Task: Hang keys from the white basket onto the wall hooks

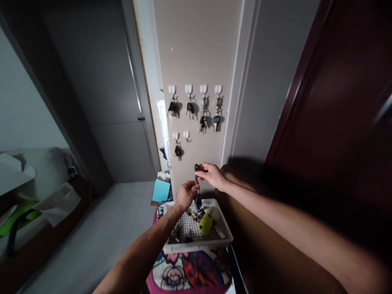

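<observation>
My right hand (210, 175) pinches the top of a dark key bunch (197, 168) held in the air in front of the wall. My left hand (186, 193) is closed on the lower part of the same bunch, whose keys (198, 201) dangle just above a white perforated basket (196, 245). The basket holds more keys and a yellow-green cylinder (206, 223). On the beige wall panel above, white adhesive hooks (196, 90) carry several key bunches. One lower hook (186, 135) is bare.
The basket sits on a stool with a colourful cartoon cover (190, 275). A dark red door (337, 102) stands at the right, a grey door (116, 102) at the left. A light blue card (161, 190) leans by the wall. Bags lie at the far left (36, 204).
</observation>
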Available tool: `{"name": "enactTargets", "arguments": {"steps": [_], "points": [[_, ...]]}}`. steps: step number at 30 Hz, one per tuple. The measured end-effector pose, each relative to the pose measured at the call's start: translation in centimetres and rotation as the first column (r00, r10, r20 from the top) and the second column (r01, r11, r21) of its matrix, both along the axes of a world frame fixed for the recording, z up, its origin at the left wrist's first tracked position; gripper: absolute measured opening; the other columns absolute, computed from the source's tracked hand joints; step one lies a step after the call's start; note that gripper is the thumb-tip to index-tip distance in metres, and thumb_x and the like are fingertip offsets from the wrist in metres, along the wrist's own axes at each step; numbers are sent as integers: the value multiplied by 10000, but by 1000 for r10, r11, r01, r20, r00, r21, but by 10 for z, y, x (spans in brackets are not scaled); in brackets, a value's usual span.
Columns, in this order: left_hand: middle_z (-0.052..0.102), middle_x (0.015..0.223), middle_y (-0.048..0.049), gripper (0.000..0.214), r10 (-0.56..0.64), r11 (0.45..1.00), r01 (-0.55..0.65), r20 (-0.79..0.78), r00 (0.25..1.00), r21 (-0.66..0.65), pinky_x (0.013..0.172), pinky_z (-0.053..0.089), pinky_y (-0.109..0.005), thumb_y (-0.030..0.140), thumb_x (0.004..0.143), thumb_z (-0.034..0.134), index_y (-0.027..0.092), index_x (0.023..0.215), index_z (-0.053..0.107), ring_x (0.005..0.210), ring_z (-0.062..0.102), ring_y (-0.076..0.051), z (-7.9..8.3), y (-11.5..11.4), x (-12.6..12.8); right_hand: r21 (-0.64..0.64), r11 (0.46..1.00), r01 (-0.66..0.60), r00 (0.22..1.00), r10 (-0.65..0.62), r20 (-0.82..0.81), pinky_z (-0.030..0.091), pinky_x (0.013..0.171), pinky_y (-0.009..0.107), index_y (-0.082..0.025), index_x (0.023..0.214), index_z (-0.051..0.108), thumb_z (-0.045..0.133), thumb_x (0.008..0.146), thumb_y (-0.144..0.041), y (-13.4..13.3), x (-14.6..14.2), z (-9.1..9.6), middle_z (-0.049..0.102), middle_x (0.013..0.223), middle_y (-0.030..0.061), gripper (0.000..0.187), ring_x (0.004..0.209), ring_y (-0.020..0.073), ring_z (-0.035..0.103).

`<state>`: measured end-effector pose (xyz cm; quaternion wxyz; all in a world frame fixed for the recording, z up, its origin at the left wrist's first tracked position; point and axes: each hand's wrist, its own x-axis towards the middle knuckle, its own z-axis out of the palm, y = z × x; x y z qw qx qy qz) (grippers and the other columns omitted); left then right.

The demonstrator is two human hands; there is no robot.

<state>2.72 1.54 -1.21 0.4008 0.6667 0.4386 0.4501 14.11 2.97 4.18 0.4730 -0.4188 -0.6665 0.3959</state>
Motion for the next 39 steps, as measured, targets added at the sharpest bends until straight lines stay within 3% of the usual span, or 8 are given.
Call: {"name": "enactTargets", "arguments": {"steps": [8,13,22,27,30,34,37,39], "points": [[529,836,-50,349,232,973,-228,-162,959,40,576,378,-180,112,613,412,120,961,438,631,482,-78,32,42,2,-5,991,131,987,-131,-96,405,427,167,-138,618,474,498,582,-198,59,-23,25,459,498,-48,74,410,35,438],[490,957,-87,457,284,959,-277,-201,937,62,683,374,-218,107,593,428,115,1047,371,779,482,-118,44,64,-1,-73,967,243,958,-251,-142,399,380,138,-140,628,464,495,603,-153,90,-33,38,478,517,-32,43,396,28,440],[448,1048,-94,486,252,968,-251,-193,948,27,710,367,-222,101,593,434,119,1072,353,840,470,-132,31,73,-8,-131,914,384,920,-390,-23,389,345,130,-116,707,476,495,615,-173,119,-37,37,533,619,12,111,414,40,482],[440,1051,-119,460,230,968,-245,-208,951,-49,699,375,-229,114,607,428,94,1062,363,846,468,-145,21,53,-20,-109,902,417,909,-416,40,390,362,153,-102,775,495,504,601,-196,114,-34,36,553,658,39,198,437,61,496],[472,1002,-112,418,194,973,-219,-249,949,-76,690,381,-217,135,613,422,90,1028,397,817,477,-134,6,32,-31,37,924,382,895,-379,235,395,420,169,-112,793,519,484,609,-235,92,-26,32,565,640,29,224,468,73,505],[497,964,-90,391,86,988,-127,-369,926,-88,690,386,-202,150,607,421,94,994,427,782,487,-119,-25,-5,-45,161,985,60,738,-152,657,382,518,190,-132,743,562,445,622,-263,37,-4,4,571,579,14,214,532,94,509],[516,941,-70,375,12,994,-65,-503,864,-88,725,375,-215,159,607,416,112,977,445,800,484,-124,-44,-32,-50,-32,971,-238,472,145,870,363,523,194,-153,718,579,466,589,-269,-7,14,-29,583,629,16,207,574,110,507],[514,950,-61,367,-20,998,-15,-584,811,-55,764,355,-227,167,608,415,131,972,451,847,469,-134,-52,-45,-51,-137,939,-316,290,233,928,353,523,201,-160,721,581,484,563,-267,-28,22,-49,582,676,29,214,614,129,507]]}}
